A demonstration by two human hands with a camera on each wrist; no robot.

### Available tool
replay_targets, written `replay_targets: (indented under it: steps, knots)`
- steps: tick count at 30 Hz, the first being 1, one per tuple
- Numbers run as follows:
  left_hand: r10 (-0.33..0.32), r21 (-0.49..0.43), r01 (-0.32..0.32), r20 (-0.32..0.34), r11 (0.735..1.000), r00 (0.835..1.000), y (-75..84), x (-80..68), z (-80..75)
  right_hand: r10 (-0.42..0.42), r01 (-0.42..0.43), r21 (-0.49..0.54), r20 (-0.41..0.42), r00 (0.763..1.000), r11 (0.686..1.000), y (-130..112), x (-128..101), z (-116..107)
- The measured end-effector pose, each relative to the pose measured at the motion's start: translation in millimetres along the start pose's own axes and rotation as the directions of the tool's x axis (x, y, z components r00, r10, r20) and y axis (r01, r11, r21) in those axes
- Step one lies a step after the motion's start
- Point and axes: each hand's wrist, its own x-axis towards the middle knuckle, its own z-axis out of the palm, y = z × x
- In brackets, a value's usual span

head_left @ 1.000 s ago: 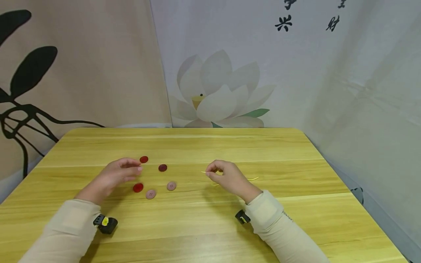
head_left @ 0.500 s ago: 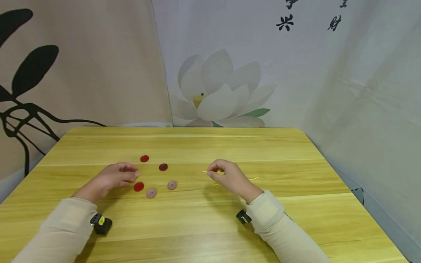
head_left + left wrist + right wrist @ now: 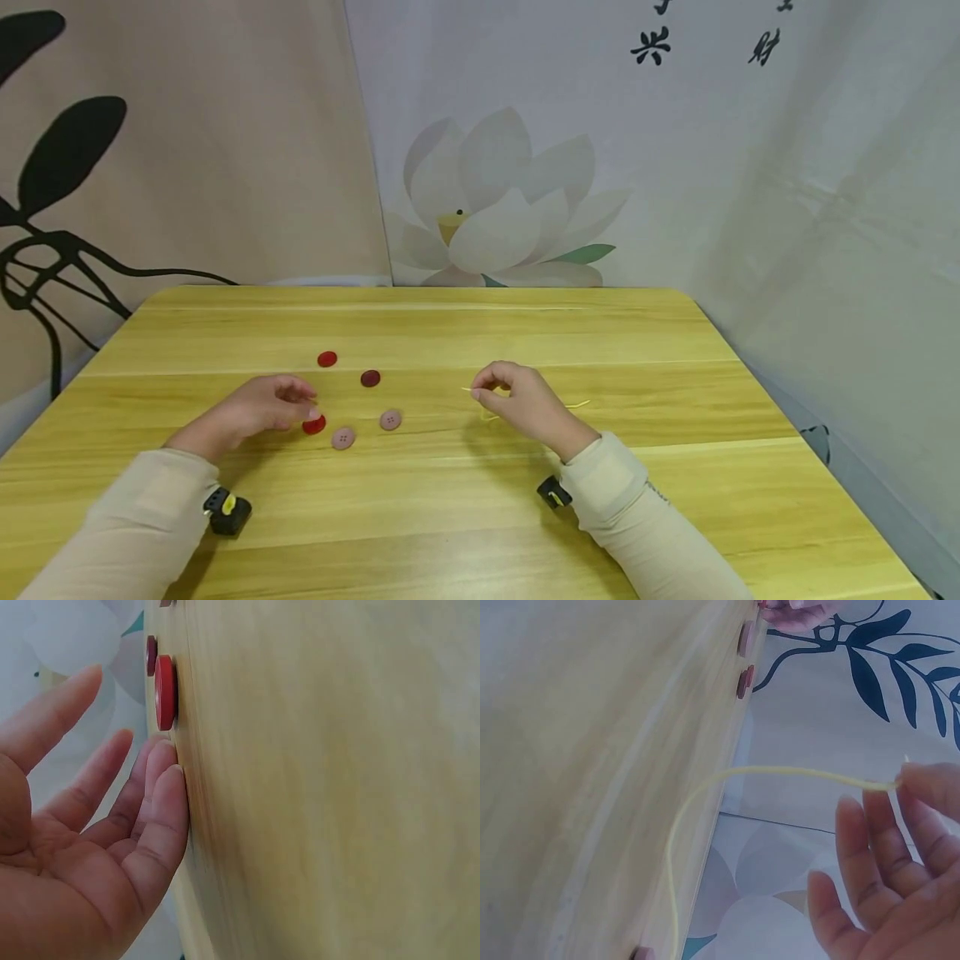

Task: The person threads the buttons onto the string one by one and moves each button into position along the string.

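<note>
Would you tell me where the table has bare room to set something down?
The table is bare behind the buttons up to the back edge, and along the near edge between the sleeves. It is crowded between the left hand and right hand, around the buttons and yellow thread.

My left hand [image 3: 258, 408] covers part of the bright red button [image 3: 315, 425], and the yellow thread [image 3: 577, 407] is too thin to trace under my right hand [image 3: 517, 404].

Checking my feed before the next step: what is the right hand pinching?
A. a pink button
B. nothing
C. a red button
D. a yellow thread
D: the right hand pinches the end of a yellow thread between thumb and fingertip, while all five buttons lie on the table near the left hand.
</note>
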Motion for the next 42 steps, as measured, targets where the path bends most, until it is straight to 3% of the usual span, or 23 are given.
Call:
replay_targets:
  steps: [14, 21, 42]
  knots:
    - [0.104, 0.154, -0.105, 0.012, 0.983, 0.994, 5.7, -3.1, 5.6, -0.017, 0.017, -0.012, -0.009, 1.000, 1.000, -2.2, -0.5, -1.6]
    - [0.135, 0.172, -0.139, 0.032, 0.975, 0.990, 7.2, -2.4, 7.7, -0.019, 0.019, -0.010, -0.013, 1.000, 1.000, -3.1, -1.9, -3.8]
    - [0.147, 0.248, -0.146, 0.015, 0.958, 0.989, 6.5, -1.8, 10.3, -0.035, 0.035, -0.008, -0.005, 0.999, 0.999, -2.2, -1.9, -4.8]
